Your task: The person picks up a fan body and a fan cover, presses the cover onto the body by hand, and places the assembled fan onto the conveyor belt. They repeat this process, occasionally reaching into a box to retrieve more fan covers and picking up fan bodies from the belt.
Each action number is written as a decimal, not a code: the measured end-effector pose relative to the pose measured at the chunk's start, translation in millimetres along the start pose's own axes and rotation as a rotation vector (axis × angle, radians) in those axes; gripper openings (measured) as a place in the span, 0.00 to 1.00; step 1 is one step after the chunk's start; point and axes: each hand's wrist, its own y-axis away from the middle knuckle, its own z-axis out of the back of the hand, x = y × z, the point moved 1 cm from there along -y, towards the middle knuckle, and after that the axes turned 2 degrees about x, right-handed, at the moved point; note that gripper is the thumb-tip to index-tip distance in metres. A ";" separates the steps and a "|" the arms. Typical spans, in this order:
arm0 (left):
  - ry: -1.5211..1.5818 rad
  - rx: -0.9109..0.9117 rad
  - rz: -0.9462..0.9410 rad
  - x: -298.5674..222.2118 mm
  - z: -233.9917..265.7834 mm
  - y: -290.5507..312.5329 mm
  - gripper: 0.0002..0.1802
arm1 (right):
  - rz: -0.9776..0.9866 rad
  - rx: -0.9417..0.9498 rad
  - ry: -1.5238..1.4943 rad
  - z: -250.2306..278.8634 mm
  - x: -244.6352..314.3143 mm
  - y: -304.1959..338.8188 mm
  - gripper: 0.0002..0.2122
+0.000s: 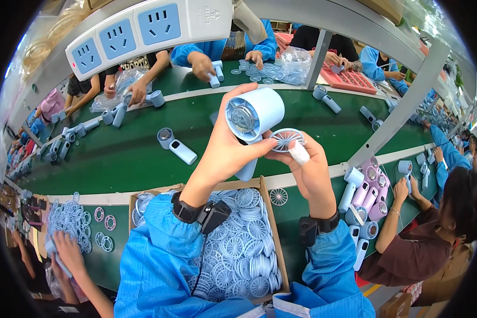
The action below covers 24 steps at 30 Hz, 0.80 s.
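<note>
My left hand (230,140) is closed round a light blue handheld fan (265,108), its round head tilted up with the open end and silver hub showing. Between the fingers of my right hand (308,164) is a light blue spoked fan grille (286,140), close beside the fan's head. A white wrap covers one fingertip of that hand. Below my forearms stands a cardboard box (273,233) heaped with more spoked grilles (238,244). One pinkish grille (279,196) lies on the green table right of the box.
A green conveyor belt (116,153) runs across, carrying several fans, one (177,146) left of my hands. A white power strip (153,32) hangs overhead, and a metal post (403,106) rises at right. Blue and purple fans (368,191) are piled at right. Co-workers sit around.
</note>
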 end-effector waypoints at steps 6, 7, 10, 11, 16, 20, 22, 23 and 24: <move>0.002 0.060 -0.020 -2.1 3.2 1.9 0.46 | -0.149 0.235 -0.284 21.5 -3.8 1.0 0.29; 0.002 0.058 -0.021 -2.1 3.4 1.9 0.46 | -0.174 0.283 -0.297 21.8 -3.6 1.0 0.32; -0.007 0.072 -0.004 -1.2 3.3 2.3 0.49 | -0.175 0.299 -0.308 20.4 -4.4 0.7 0.32; -0.004 0.073 -0.005 -0.7 2.9 2.2 0.49 | -0.174 0.301 -0.311 20.6 -3.8 1.3 0.31; -0.071 0.098 -0.028 3.7 1.9 0.3 0.47 | -0.041 0.342 -0.476 21.9 -15.2 2.1 0.26; -0.131 -0.001 0.025 8.0 3.2 -0.7 0.43 | 0.017 0.162 -0.207 16.7 -11.3 -0.6 0.24; -0.033 -0.070 0.181 9.7 4.3 0.8 0.40 | 0.263 0.033 0.218 8.4 -9.4 -0.6 0.22; -0.034 -0.069 0.180 10.6 4.0 1.5 0.40 | 0.385 -0.035 0.431 3.8 -6.9 -0.1 0.21; -0.138 -0.039 0.135 11.6 3.1 2.2 0.39 | 0.386 -0.035 0.431 0.1 -4.2 1.2 0.21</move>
